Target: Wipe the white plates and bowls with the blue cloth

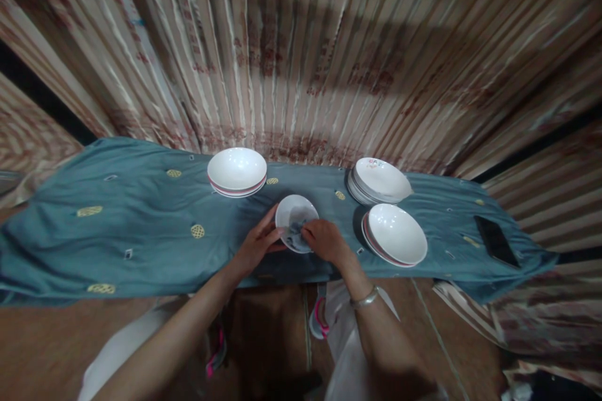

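A small white bowl (288, 208) is held near the front middle of the cloth-covered table. My left hand (258, 241) grips its left side, with the thumb at the rim and the other fingers around the outside. Inside the bowl lies a crumpled greyish cloth (296, 237). My right hand (325, 239) is closed on this cloth and presses it against the inner right side; a metal bracelet circles that wrist. The underside of the bowl and some of my fingertips are hidden.
Stacked white bowls (237, 169) stand at the back left. To the right are another stack (382, 180) and, nearer me, more bowls (397, 235). A dark phone (496, 241) lies at the right end of the green tablecloth (155, 232). Curtains (291, 62) hang behind.
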Demonstrator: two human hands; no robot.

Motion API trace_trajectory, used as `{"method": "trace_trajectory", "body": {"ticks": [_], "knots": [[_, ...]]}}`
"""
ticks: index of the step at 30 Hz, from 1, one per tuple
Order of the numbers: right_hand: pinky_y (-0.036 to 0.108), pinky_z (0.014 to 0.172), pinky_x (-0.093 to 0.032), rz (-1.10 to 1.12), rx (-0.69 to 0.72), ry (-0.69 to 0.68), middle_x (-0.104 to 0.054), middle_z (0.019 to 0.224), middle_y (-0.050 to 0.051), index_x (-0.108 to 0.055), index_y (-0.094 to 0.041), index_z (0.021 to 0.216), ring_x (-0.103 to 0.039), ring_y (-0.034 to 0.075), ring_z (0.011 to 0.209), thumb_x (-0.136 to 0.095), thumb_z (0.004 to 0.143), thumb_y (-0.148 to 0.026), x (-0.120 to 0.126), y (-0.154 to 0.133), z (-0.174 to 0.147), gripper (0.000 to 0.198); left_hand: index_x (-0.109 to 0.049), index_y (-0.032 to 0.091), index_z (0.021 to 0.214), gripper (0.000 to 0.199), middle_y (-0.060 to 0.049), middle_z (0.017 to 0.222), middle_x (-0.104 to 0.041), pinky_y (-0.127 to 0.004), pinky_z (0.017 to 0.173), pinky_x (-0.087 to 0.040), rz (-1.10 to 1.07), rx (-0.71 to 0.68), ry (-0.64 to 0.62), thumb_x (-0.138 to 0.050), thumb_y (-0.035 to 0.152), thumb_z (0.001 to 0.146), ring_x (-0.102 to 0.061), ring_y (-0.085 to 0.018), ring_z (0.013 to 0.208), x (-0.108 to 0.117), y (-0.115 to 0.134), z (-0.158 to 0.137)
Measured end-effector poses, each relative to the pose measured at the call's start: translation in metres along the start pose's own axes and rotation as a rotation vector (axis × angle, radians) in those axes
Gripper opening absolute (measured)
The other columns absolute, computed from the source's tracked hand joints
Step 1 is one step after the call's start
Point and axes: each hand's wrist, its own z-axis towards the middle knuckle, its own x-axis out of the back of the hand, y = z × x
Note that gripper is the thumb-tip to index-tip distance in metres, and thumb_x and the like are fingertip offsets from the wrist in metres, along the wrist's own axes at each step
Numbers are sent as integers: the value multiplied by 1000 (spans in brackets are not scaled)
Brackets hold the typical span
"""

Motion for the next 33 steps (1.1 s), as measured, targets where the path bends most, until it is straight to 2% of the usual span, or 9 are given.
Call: {"method": "trace_trajectory", "body": {"ticks": [5, 9, 13, 17, 20, 25, 29, 33], "knots": [[24, 63, -35, 319, 84, -69, -68, 71, 2, -69, -18, 73, -60, 14, 67, -49, 97, -24, 3, 5, -2, 32, -36, 31, 151, 86, -7, 137, -61, -42, 85, -58, 7, -2, -12, -76, 36, 75, -60, -32, 117, 0, 1, 0], [22, 58, -33, 579, 135, -103, -59, 62, -2, -66, -17, 73, -51, 12, 60, -48, 95, -25, 2, 2, -1, 30, -33, 28, 153, 91, -9, 137, -60, -45, 88, -57, 6, -11, -25, -77, 38, 74, -60, -32, 117, 1, 0, 1], [22, 65, -41, 810, 195, -46, -64, 74, -1, -68, -17, 87, -56, 13, 70, -48, 94, -28, -1, -5, 0, 24, -31, 28, 153, 93, -9, 136, -61, -44, 88, -57, 12, -16, -23, -77, 41, 73, -61, -31, 115, 1, 0, 1], [30, 90, -48, 945, 228, 73, -70, 108, 4, -65, -19, 115, -63, 18, 100, -50, 93, -31, -8, -9, 3, 29, -35, 30, 152, 89, -8, 134, -62, -42, 86, -58, 37, -24, -20, -76, 44, 74, -61, -30, 114, 2, -2, 1], [36, 104, -43, 972, 232, 111, -66, 126, 6, -61, -20, 128, -61, 20, 116, -49, 93, -31, -15, -11, 6, 38, -35, 31, 151, 89, -8, 136, -61, -41, 86, -58, 42, -23, -6, -76, 44, 74, -59, -31, 117, 3, -3, 2], [38, 114, -37, 932, 252, 222, -59, 138, 8, -58, -20, 133, -54, 20, 130, -45, 96, -30, -20, -15, 8, 41, -37, 34, 151, 86, -7, 141, -57, -43, 89, -57, 38, -41, -26, -75, 45, 75, -57, -32, 121, 4, -5, 3], [38, 119, -29, 808, 274, 324, -49, 149, 6, -52, -23, 140, -41, 18, 141, -41, 98, -28, -21, -18, 10, 44, -36, 34, 151, 86, -7, 143, -56, -44, 88, -57, 53, -56, -33, -75, 46, 75, -56, -34, 124, 4, -7, 4], [40, 121, -26, 640, 275, 384, -41, 154, 9, -44, -20, 147, -33, 18, 145, -35, 100, -25, -20, -20, 10, 48, -32, 33, 152, 89, -7, 146, -52, -43, 88, -57, 54, -66, -40, -75, 45, 75, -53, -34, 127, 3, -7, 4]]}}
